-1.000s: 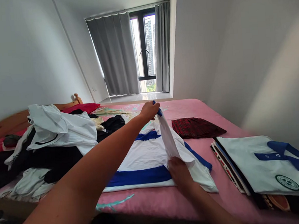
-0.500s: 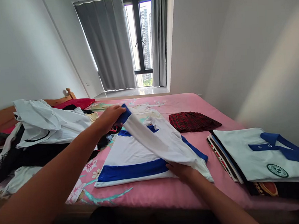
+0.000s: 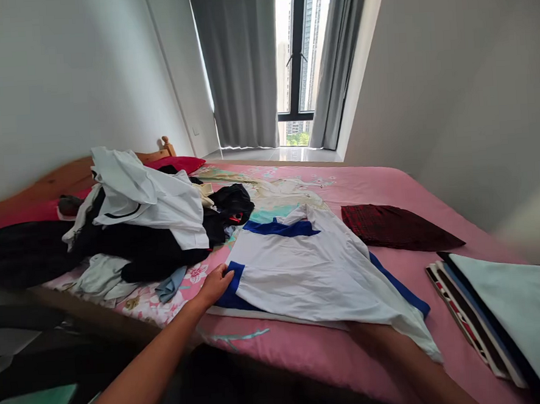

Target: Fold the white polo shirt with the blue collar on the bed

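A white long-sleeved shirt (image 3: 297,273) with blue bands lies spread across the near part of the bed. My left hand (image 3: 216,286) pinches the blue cuff (image 3: 236,276) of one sleeve at the shirt's left side. That sleeve stretches sideways over the shirt's lower part and hides most of the blue hem band. My right forearm (image 3: 392,341) reaches under the white fabric at the lower right; the hand itself is covered, so its fingers do not show.
On the left lies a heap of loose clothes (image 3: 146,203), white and black. A dark red plaid garment (image 3: 394,225) rests beyond the shirt to the right, with a stack of folded clothes (image 3: 510,315) nearer. The pink bedsheet's front edge (image 3: 303,370) runs close by.
My left hand has brought the cuff down from above the shirt to its lower left, laying the sleeve across. My right hand has gone under the fabric. The view has turned left.
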Available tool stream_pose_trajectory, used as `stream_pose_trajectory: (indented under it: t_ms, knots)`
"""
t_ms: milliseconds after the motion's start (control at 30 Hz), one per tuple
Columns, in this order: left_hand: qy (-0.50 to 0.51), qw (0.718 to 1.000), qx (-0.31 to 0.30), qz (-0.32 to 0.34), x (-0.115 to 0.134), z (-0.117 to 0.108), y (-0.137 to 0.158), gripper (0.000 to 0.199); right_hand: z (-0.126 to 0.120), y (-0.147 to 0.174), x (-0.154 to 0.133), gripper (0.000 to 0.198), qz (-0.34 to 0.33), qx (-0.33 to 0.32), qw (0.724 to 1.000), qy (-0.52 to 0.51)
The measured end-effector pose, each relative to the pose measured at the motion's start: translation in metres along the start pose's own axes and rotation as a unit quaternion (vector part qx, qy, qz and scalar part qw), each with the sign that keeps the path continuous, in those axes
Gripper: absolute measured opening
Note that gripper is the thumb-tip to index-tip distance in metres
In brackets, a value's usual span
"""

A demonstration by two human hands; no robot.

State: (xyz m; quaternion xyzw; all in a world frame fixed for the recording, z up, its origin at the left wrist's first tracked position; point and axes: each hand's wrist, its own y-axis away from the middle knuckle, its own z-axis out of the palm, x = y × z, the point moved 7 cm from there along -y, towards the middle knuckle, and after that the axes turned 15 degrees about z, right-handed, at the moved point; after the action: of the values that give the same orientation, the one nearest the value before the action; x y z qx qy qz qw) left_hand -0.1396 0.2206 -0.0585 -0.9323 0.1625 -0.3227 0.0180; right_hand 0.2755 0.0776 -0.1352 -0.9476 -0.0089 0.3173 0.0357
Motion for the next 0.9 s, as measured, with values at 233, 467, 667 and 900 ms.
stream_pose_trajectory:
  t_ms: [233,467,667,900]
  knots:
    - [-0.108,0.993,-0.043,-0.039,-0.018,0.012,0.016,0.023,0.001,0.018,-0.02,0.043,-0.022,-0.067,0.99,0.12]
    - [-0.181,0.98,-0.078,-0.024,-0.028,0.021,0.012,0.041,-0.032,0.039,-0.016,0.059,0.062,-0.006,0.978,0.2]
    - [-0.185,0.98,-0.07,-0.013,-0.033,0.025,0.01,0.047,-0.061,0.066,-0.009,0.041,0.058,0.071,0.975,0.201]
    - [-0.164,0.982,0.089,0.031,-0.018,0.004,-0.001,0.053,-0.108,0.07,0.008,0.025,0.078,0.231,0.961,0.134]
